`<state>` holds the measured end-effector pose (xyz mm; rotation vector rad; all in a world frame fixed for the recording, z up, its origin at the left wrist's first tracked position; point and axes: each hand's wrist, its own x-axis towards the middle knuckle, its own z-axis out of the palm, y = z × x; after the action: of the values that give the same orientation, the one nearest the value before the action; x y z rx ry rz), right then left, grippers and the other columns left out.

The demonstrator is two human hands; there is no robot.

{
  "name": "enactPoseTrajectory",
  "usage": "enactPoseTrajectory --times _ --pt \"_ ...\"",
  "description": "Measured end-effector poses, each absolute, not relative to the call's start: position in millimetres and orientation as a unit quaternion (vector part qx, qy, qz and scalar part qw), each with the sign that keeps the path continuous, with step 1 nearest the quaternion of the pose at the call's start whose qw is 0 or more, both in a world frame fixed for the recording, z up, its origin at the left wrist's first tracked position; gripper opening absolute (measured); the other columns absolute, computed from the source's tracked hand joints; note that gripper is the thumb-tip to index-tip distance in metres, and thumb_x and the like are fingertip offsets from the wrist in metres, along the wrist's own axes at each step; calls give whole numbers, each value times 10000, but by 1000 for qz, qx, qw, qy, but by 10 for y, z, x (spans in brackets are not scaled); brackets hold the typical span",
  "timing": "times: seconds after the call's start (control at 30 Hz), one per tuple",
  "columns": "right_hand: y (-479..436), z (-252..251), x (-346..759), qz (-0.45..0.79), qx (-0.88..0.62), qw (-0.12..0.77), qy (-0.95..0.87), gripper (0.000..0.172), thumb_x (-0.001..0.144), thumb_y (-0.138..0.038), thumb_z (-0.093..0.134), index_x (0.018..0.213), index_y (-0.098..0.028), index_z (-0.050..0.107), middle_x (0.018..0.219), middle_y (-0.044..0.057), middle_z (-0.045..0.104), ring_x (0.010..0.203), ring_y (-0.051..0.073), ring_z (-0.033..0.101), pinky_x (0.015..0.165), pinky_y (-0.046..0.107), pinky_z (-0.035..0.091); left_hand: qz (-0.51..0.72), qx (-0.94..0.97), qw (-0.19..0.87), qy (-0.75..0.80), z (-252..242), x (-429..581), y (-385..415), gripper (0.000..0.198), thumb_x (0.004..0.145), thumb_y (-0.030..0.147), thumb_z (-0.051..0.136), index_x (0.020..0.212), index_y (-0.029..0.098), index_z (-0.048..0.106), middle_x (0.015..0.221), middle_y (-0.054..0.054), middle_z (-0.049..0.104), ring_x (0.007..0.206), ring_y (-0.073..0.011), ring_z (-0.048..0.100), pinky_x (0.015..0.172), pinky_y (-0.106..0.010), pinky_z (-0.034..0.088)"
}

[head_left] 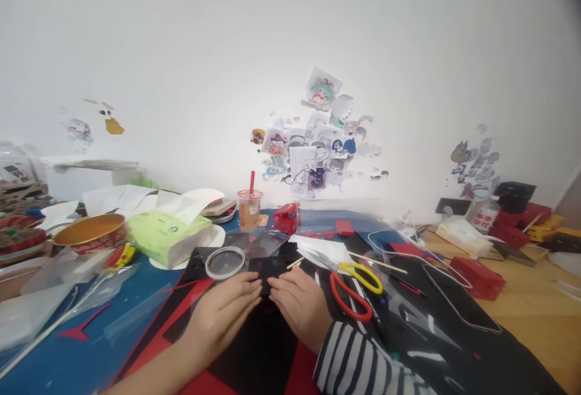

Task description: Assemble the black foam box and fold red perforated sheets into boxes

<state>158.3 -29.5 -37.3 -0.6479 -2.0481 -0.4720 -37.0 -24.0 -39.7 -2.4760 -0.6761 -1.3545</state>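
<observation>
My left hand (224, 309) lies on black paper (254, 352), its fingers stretched out and close together, pointing inward. Across a narrow gap, my right hand (302, 305) is in the same posture, with its fingertips facing the left ones. A dark piece (265, 269) shows just beyond the fingertips; its edges blend into the black. Both thumbs are mostly hidden. Red paper (211, 383) shows under and beside the black sheet. Scissors with red and yellow handles (349, 298) lie right of my right hand. A round clear-topped ring (226, 262) sits beyond my left hand.
A drink cup (249, 210) with a red straw and a red object (287, 218) stand at the back. Left are a tissue pack (170, 236), a gold-coloured bowl (91, 233) and a tape measure-like yellow-red item (120, 256). A red box (477, 277) and white cable (447, 298) lie right.
</observation>
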Motion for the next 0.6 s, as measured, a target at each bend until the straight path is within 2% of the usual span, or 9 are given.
enactPoseTrajectory --times 0.1,0.17,0.23,0.3,0.37,0.43,0.6 --pt "-271 -324 1607 -239 -260 436 -828 182 913 -169 424 910 -194 605 992 32 697 911 182 577 919 409 414 -456 -846 139 -239 -369 -361 -236 218 861 106 483 1028 176 605 1007 -82 647 1030 -188 581 852 -290 515" --pt "-276 -270 1645 -252 -282 428 -821 198 917 -274 422 903 -181 596 999 71 681 911 206 562 896 425 411 -445 -839 166 -264 -332 -362 -237 189 860 159 501 1022 170 597 979 -90 614 991 -206 573 820 -311 510" --pt "-289 -229 1691 -255 -327 418 -809 335 905 -420 391 849 -161 595 886 111 665 810 226 557 779 415 442 -432 -828 191 -303 -293 -372 -237 183 846 259 533 975 144 592 896 -92 583 858 -207 575 716 -314 512" --pt "-297 -221 1730 -257 -368 391 -803 451 895 -501 332 736 -164 586 712 99 617 676 219 530 623 364 429 -407 -821 224 -332 -263 -387 -235 208 825 344 551 828 139 583 750 -62 551 706 -194 539 613 -312 481" --pt "-293 -243 1749 -269 -388 359 -805 499 912 -479 278 626 -180 558 597 70 564 593 202 505 536 326 367 -373 -825 260 -335 -248 -398 -229 243 837 335 526 656 173 530 624 -24 513 612 -179 488 575 -309 435" --pt "-278 -283 1750 -283 -390 346 -805 517 933 -418 253 571 -186 539 541 52 540 548 184 493 515 316 321 -352 -833 287 -316 -252 -400 -221 298 864 263 482 575 192 489 554 -2 487 564 -164 457 578 -297 404" --pt "-235 -367 1735 -291 -377 353 -806 517 960 -329 249 546 -189 526 495 27 519 495 153 463 506 307 265 -382 -834 279 -286 -312 -372 -196 311 884 191 442 578 193 499 545 2 490 551 -152 454 577 -264 377"
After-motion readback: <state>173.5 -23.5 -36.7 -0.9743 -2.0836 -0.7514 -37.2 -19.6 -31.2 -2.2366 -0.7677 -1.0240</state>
